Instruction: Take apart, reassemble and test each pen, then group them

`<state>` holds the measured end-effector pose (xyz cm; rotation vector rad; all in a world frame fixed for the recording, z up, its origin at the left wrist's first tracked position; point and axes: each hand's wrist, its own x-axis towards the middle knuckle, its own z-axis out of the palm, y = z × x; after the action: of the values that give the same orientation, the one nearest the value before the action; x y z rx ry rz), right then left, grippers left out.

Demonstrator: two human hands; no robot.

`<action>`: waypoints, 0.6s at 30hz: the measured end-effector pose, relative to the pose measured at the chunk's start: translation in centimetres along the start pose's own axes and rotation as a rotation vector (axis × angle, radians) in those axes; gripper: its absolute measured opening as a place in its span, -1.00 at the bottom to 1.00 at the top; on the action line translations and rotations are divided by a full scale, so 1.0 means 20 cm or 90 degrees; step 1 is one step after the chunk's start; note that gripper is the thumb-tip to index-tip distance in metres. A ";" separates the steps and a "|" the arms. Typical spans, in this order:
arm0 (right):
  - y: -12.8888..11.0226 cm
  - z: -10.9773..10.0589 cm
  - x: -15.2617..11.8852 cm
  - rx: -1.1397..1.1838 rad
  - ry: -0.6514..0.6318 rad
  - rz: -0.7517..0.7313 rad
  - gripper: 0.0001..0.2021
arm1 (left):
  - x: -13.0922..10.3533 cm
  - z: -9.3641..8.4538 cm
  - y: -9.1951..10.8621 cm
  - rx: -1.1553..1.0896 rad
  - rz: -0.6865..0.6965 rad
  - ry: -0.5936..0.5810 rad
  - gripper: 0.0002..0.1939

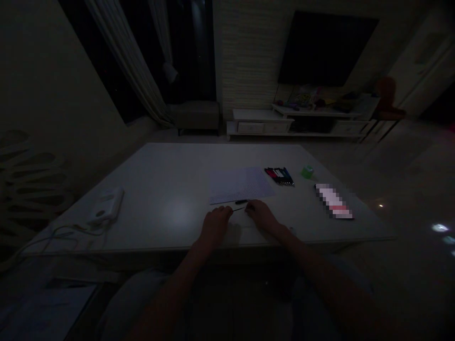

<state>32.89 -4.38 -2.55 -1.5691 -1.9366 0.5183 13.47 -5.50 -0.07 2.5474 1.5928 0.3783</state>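
Note:
Near the front edge of the white table (177,189), my left hand (216,223) is closed on one end of a thin dark rod (238,209) that looks like a pen refill. The rod points right, towards the pinched fingers of my right hand (261,214). A dark bit shows under those fingers, too dim to make out. Just beyond my hands lies a short black pen part (241,202), beside the lower edge of a sheet of paper (238,182) covered with writing. Several pens (279,176) lie in a row right of the sheet.
A green translucent object (307,171) and a phone with a lit, blurred screen (334,201) lie at the table's right. A white power strip (106,204) with a cable is at the left. Beyond stand a low cabinet (263,114) and a wall-mounted television (327,47). The room is dim.

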 end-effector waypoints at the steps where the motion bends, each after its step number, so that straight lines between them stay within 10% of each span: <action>1: -0.01 -0.02 -0.01 0.044 -0.005 0.005 -0.91 | 0.00 0.00 0.00 0.002 0.003 0.002 -0.77; 18: -0.10 -0.13 -0.06 0.223 -0.004 -0.021 -0.83 | -0.01 -0.01 0.01 0.024 0.033 -0.013 -0.78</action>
<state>33.29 -6.12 0.46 -1.3100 -1.7588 0.8008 13.62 -5.73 0.16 2.6160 1.5431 0.3288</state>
